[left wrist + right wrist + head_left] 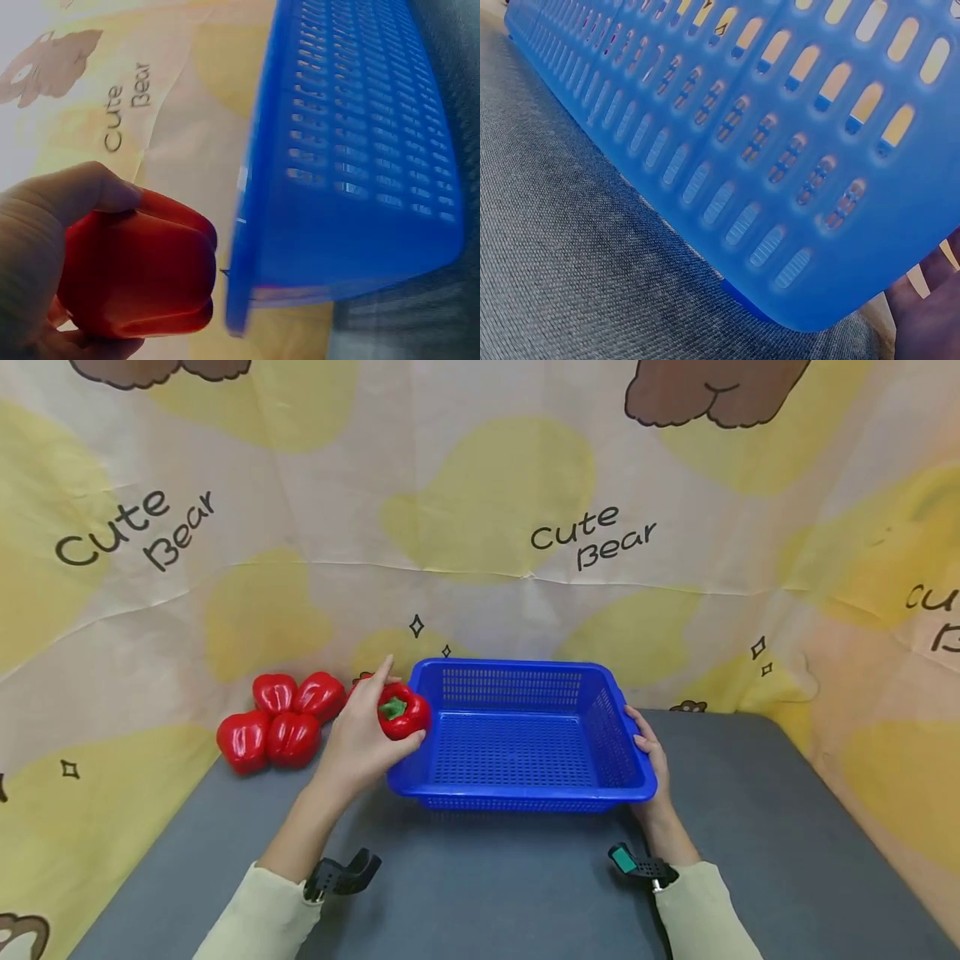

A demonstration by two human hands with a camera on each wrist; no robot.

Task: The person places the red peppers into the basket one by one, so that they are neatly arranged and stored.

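My left hand holds a red bell pepper with a green stem, just left of a blue plastic basket. In the left wrist view the thumb lies on one side of the pepper, and a gap separates it from the basket wall. My right hand grips the basket's right rim, its fingertips over the edge. The basket has slotted walls, and no pepper shows inside it. Only part of the right hand appears in the right wrist view, beside the basket's corner.
Several more red bell peppers sit in a cluster on the left of the grey tabletop. Behind the table hangs a yellow and cream cloth with printed lettering. Each wrist wears a black strap.
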